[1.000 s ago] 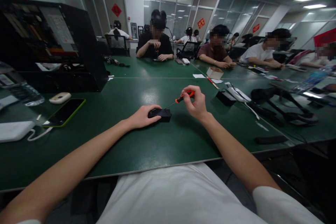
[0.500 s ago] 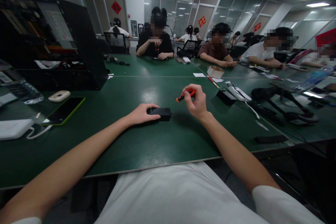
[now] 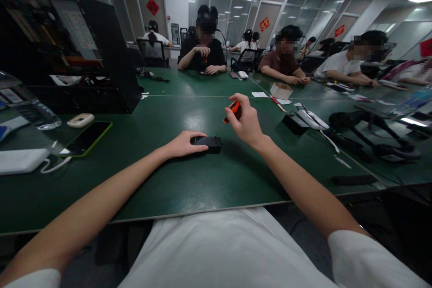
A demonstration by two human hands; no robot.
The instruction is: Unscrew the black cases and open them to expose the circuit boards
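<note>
Up swings the right hand, gripping the orange-and-black screwdriver steeper than half a second ago, its tip at the top of the black box on the green table! Left hand clamps the box's left end; likely light, stiff, perhaps slick: pinch its long sides.

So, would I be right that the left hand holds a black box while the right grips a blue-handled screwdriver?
Almost: in the head view, the right hand grips an orange-handled screwdriver, not blue; the left hand holds the black box.
</note>
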